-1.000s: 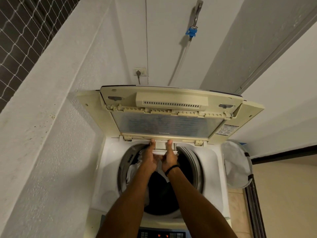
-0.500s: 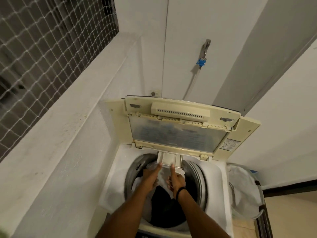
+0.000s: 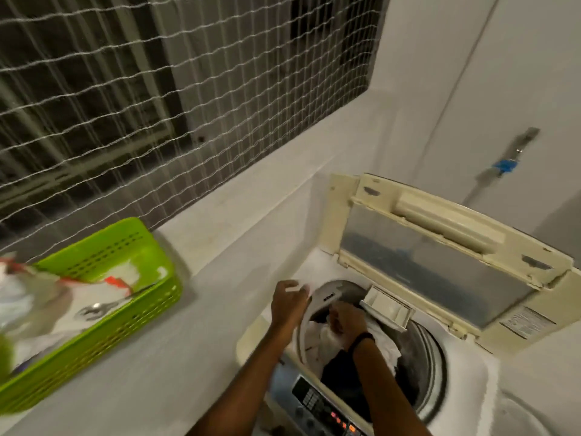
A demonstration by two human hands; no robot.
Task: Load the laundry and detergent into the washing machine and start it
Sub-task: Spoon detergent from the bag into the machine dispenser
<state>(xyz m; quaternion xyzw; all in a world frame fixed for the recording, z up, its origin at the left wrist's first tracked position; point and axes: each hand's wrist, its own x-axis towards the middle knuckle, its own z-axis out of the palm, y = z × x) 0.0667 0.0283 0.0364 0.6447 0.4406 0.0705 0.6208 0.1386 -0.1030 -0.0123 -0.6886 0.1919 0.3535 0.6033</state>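
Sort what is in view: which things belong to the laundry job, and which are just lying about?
Job: washing machine, open lid, pulled-out detergent drawer, laundry in the drum, control panel; probably the green basket with bags and a spoon, perhaps detergent.
Lying about: window netting, wall tap.

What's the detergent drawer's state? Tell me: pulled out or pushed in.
Pulled out. The detergent drawer juts forward from below the raised lid, hanging over the open drum.
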